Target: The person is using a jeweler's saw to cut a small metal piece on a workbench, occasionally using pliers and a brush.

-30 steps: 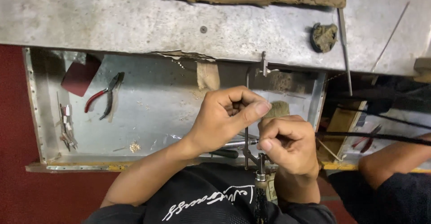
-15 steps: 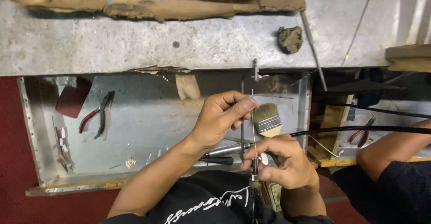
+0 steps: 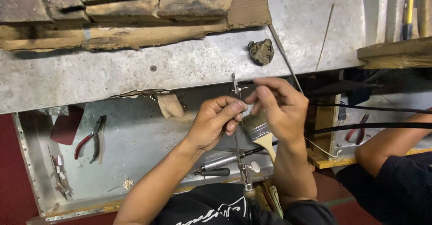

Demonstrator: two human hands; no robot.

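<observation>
Both hands meet over the metal tray: left hand pinches the saw frame, right hand touches its far end, grip loosely curled.

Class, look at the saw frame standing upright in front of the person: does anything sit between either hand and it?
Nothing visible does. The left hand fingers already meet the saw frame near its top, and the right hand is right beside it. A paintbrush lies just under the right hand.
</observation>
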